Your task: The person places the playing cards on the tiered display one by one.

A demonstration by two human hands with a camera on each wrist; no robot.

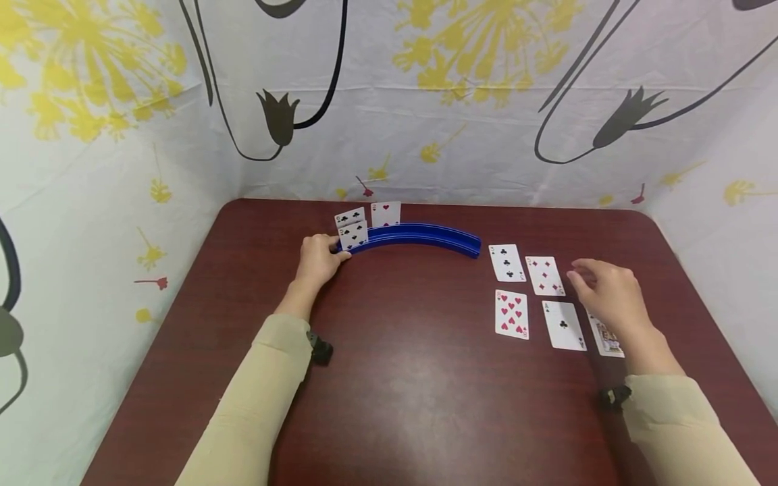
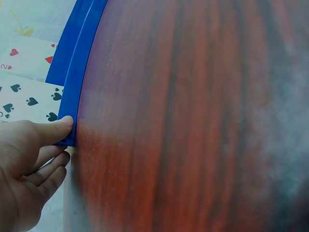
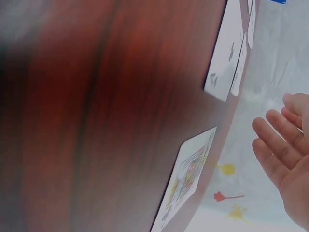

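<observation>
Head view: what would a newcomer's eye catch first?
Probably the curved blue card holder near the far edge of the table, three standing cards in its left half, its left end gripped by the left hand. Then the five face-up cards lying to its right in two rows, the empty right hand at their right end.

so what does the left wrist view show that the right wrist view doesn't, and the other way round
Only the left wrist view: left hand, two of hearts, five of spades.
Only the right wrist view: right hand, ace of clubs, face card, parts of other cards.
Both: tabletop, printed cloth, blue card holder (only a corner in the right wrist view).
</observation>
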